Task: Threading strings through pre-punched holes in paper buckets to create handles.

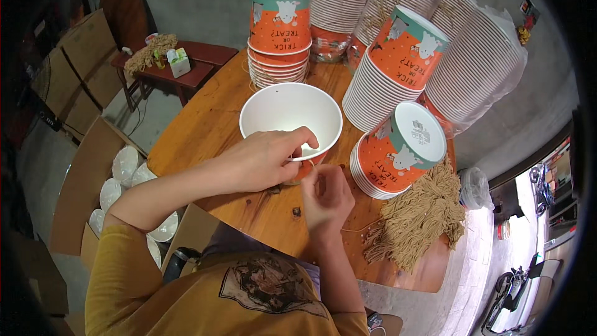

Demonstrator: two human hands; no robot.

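Note:
A white-lined paper bucket (291, 102) with an orange outside stands mouth up on the wooden table, tilted slightly toward me. My left hand (264, 158) grips its near rim, fingers over the edge and thumb outside. Close against the same side, my right hand (328, 196) is closed in a pinch, slightly blurred. A thin tan cord (313, 163) shows between its fingertips and the bucket wall. To the right of that hand lies a thick bundle of tan cords (420, 218), with a loose strand trailing toward my wrist.
Upside-down stacks of orange buckets stand behind (280, 31) and to the right (398, 56), plus a shorter stack (398, 149). Tall bagged stacks (479, 56) fill the back. At left, a cardboard box (81, 193) holds several white buckets; a red bench (205, 56) stands beyond.

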